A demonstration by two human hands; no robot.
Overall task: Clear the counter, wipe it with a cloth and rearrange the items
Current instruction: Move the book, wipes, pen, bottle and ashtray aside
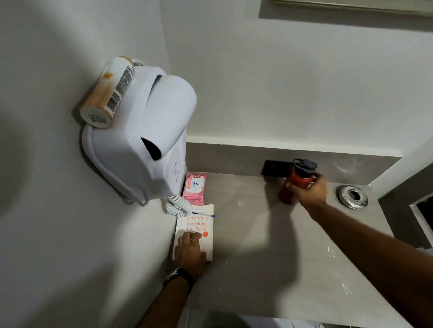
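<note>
A grey counter (265, 237) runs along the wall. At its left end lies a white book (204, 223) with orange lettering, and a blue pen (204, 214) rests across its top. My left hand (190, 251) presses flat on the book's near half. Behind the book lies a pink wipes pack (194, 189). At the back of the counter my right hand (311, 191) is shut around a red bottle (291, 184) with a dark grey cap, and the bottle leans to the right. No cloth is in view.
A white wall-mounted hair dryer (143, 143) with a coiled cord (177, 206) hangs over the counter's left end, and a white-and-orange container (109, 91) lies on top of it. A round chrome fitting (353, 196) sits at the back right. A black wall socket (276, 167) is behind the bottle.
</note>
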